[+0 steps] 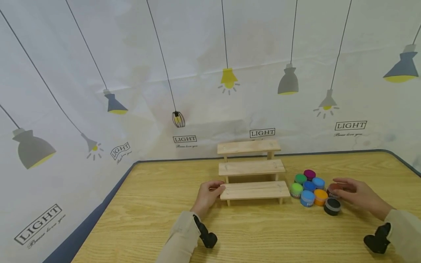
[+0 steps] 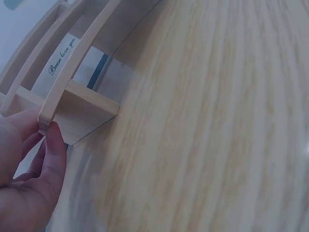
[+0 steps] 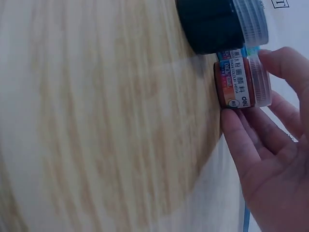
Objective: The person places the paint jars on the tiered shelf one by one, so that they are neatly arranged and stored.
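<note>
My left hand pinches the left end of the lowest board of a three-step wooden stand, thumb above and fingers beneath in the left wrist view. On the right, a brown paint jar stands between the thumb and fingers of my right hand. The right wrist view shows its printed label and clear lid, with fingertips touching its sides. A black paint jar stands just in front of the brown one.
Other paint jars cluster right of the stand, among them orange, light blue, light green and purple. A white wall covering printed with lamps rises behind the wooden table.
</note>
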The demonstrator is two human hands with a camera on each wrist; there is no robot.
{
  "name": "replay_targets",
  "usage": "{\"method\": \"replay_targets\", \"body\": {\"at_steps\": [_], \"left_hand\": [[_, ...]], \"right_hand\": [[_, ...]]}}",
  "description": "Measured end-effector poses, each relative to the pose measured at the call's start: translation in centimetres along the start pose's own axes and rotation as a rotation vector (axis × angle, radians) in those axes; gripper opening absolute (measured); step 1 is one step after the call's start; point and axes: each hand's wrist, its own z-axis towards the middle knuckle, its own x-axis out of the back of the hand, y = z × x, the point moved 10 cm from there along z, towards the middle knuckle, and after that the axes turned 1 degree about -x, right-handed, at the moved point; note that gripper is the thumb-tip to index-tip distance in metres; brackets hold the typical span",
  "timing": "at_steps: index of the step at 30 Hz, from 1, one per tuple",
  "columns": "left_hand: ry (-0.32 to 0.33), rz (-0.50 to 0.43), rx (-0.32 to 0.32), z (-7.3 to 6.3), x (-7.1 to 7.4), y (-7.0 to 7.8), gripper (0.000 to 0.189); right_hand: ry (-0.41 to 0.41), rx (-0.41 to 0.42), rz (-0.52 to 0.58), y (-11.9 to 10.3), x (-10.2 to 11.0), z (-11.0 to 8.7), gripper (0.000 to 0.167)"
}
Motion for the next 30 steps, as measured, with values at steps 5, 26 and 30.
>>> {"method": "replay_targets", "body": {"at_steps": [5,26,30], "left_hand": [[-0.003,0.022,0.007,1.0,0.2,-1.7,0.024],[-0.003,0.035,-0.049,1.3,0.1,-1.9,0.023],[-0.003,0.047,-0.121,1.1,0.2,-1.2,0.024]], "right_hand": [[-0.012,-0.009,-0.005,0.3,-0.1,0.0,0.059],[0.048,-0.032,-0.076,-0.8,1.1,-0.2,0.061],[0.084,0.007,-0.113,-2.8,2.0,0.2,0.061]]}}
